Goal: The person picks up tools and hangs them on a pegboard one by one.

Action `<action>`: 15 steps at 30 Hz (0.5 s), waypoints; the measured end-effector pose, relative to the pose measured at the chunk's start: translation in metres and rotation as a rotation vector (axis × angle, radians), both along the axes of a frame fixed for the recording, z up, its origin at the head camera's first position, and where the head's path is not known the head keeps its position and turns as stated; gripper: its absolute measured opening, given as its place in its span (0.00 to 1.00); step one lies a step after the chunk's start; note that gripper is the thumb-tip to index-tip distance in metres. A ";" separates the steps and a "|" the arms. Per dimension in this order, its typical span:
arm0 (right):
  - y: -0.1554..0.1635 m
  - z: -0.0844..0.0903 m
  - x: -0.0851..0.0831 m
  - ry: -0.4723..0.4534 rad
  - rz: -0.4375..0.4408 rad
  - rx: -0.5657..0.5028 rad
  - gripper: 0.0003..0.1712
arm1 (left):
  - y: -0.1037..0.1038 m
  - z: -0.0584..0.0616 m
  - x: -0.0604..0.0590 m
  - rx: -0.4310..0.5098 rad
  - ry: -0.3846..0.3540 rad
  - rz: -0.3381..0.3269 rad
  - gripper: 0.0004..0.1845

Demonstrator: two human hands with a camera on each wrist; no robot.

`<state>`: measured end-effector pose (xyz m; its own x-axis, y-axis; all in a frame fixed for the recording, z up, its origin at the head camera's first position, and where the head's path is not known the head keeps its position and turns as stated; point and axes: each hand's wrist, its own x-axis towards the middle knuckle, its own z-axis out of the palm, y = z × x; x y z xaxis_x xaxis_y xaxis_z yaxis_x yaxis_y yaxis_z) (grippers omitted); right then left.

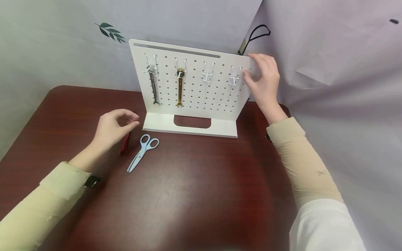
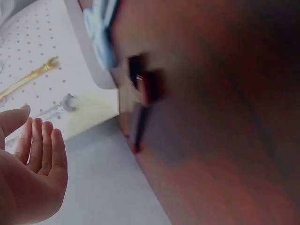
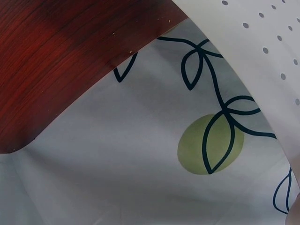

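Observation:
A white pegboard (image 1: 220, 101) stands on its base at the back of the table. My right hand (image 1: 265, 78) grips its upper right corner, thumb on the front face. A silver wrench (image 1: 154, 87) hangs from the leftmost hook and a gold wrench (image 1: 180, 89) from the hook beside it. Two white hooks (image 1: 207, 76) further right hold nothing. My left hand (image 1: 111, 127), fingers loosely bent and holding nothing, is left of the pegboard base. Partly hidden below it lies a red wrench (image 1: 124, 146), blurred in the left wrist view. Light blue scissors (image 1: 142, 151) lie beside it.
The dark red wooden table (image 1: 188, 195) reaches back to a pale cloth backdrop (image 1: 72, 52) with leaf prints. A black strap loop (image 1: 259, 33) sticks up behind the pegboard's right corner. More cloth (image 1: 355, 104) hangs close on the right.

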<state>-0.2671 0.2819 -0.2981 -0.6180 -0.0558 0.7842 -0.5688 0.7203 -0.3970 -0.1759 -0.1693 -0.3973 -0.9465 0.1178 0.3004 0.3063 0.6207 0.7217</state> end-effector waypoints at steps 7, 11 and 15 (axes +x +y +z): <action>-0.001 0.000 0.000 0.009 0.002 0.001 0.22 | -0.021 -0.011 0.005 -0.082 -0.002 0.067 0.09; -0.001 0.000 0.000 0.009 0.001 0.002 0.22 | -0.030 -0.019 0.005 -0.102 -0.034 0.065 0.09; -0.001 0.000 0.000 0.008 0.002 0.000 0.22 | -0.037 -0.025 0.004 -0.094 -0.088 0.049 0.10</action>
